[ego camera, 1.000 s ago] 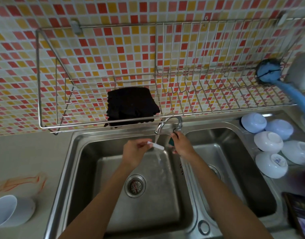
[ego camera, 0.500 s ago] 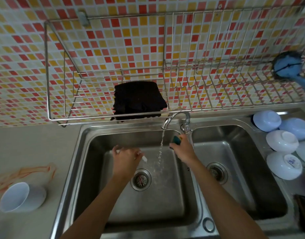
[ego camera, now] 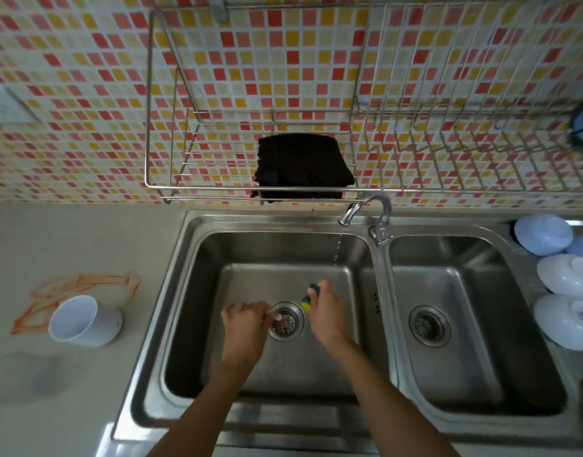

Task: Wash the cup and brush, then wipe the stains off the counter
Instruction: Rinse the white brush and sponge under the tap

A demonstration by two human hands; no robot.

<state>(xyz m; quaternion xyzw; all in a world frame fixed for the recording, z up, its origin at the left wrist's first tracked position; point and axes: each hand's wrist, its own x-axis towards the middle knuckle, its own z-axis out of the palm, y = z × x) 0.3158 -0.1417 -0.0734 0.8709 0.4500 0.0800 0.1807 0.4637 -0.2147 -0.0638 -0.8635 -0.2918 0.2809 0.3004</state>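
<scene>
We note both hands have dropped from the curved chrome tap [ego camera: 366, 209], whose stream has thinned to drips. The left hand [ego camera: 245, 321] grip clasps the small white brush [ego camera: 274, 315]; the right hand [ego camera: 326, 316] grip clasps a green-and-yellow sponge [ego camera: 309, 296]. Rinsing looks finished; the white plastic cup [ego camera: 82, 321] and orange stains [ego camera: 85, 285] on the beige worktop [ego camera: 85, 239] remain.

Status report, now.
Left hand shut on brush, right hand on sponge, both over sink. Cup unwashed, beside stains.

A white plastic cup [ego camera: 85, 321] lies tipped on its side on the pale counter [ego camera: 85, 239], mouth toward the wall, over orange smeared stains [ego camera: 85, 285] left of the sink. A small white brush [ego camera: 273, 314], mostly hidden, pokes out above the left basin's drain
</scene>
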